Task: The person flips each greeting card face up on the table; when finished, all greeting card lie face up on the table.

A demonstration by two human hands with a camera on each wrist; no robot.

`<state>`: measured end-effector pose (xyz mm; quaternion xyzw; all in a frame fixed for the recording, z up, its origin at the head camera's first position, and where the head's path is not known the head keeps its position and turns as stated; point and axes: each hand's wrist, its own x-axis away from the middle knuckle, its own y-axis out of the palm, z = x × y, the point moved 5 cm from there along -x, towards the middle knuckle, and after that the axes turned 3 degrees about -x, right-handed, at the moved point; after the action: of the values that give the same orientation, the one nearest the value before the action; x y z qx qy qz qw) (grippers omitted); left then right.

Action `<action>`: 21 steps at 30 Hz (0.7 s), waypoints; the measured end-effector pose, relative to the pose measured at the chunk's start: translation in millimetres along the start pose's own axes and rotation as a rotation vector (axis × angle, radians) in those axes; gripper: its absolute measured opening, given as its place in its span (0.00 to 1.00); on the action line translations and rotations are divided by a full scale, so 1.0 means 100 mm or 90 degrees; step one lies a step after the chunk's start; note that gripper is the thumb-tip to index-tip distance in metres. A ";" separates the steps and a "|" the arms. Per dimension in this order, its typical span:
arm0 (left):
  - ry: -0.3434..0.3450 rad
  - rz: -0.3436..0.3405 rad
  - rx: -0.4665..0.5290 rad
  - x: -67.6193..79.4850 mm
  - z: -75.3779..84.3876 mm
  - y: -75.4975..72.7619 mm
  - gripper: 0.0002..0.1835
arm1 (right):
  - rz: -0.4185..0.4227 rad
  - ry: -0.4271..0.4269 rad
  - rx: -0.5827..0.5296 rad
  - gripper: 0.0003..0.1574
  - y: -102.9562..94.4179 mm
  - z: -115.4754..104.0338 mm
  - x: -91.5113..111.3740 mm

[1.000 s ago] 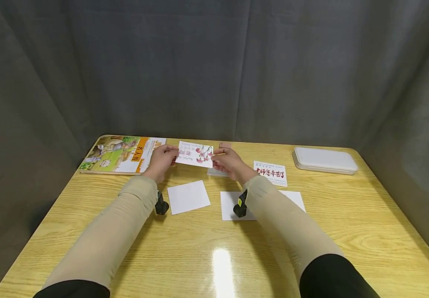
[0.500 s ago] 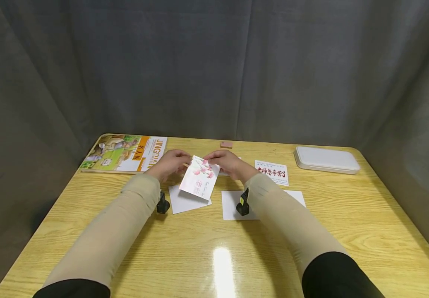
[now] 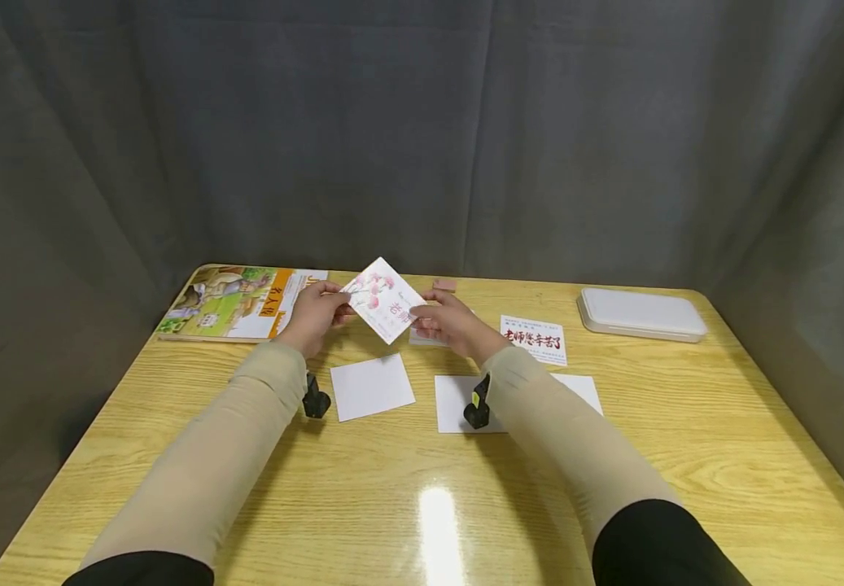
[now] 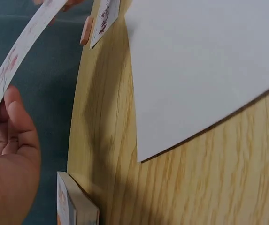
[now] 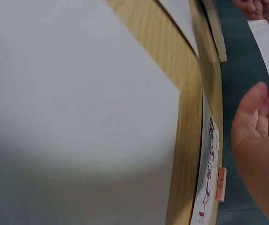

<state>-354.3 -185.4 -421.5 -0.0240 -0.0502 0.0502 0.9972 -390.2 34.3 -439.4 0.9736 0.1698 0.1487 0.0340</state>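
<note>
A greeting card (image 3: 383, 303) with pink flowers and reddish characters is held up over the far part of the table, turned like a diamond. My left hand (image 3: 313, 316) pinches its left corner between thumb and fingers, as the left wrist view also shows at the card's lower end (image 4: 5, 77). At the opposite corner my right hand (image 3: 454, 323) grips it; in the right wrist view the thumb side is partly cut off by the frame. Behind the right hand lies another printed card (image 3: 424, 338), mostly hidden. Below the held card is a blank white card (image 3: 372, 387).
A picture-covered book (image 3: 238, 303) lies at the far left. Under my right wrist is a white sheet (image 3: 454, 404), with a red-lettered card (image 3: 536, 340) beyond it. A small pink block (image 3: 444, 284) sits near the back edge. At the far right is a white case (image 3: 641, 315).
The flower card has turned between the two hands, tipping down toward me and then rising into a diamond position. My left hand has shifted slightly left and away from the right.
</note>
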 end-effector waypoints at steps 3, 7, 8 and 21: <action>-0.017 0.015 0.045 -0.01 -0.03 -0.03 0.03 | -0.003 0.005 -0.052 0.06 -0.01 0.03 -0.01; -0.033 0.012 0.031 0.00 -0.05 -0.04 0.02 | 0.022 -0.008 -0.079 0.05 0.01 0.02 -0.02; -0.037 0.009 0.015 0.00 -0.06 -0.05 0.02 | 0.034 -0.012 -0.082 0.05 0.01 0.01 -0.03; 0.167 -0.118 -0.528 0.11 0.02 0.20 0.24 | 0.122 -0.008 -0.001 0.09 0.13 0.06 -0.08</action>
<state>-345.7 -164.0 -419.8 -0.4237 0.0587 -0.0670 0.9014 -391.8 19.5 -446.3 0.9863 0.0753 0.1452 0.0214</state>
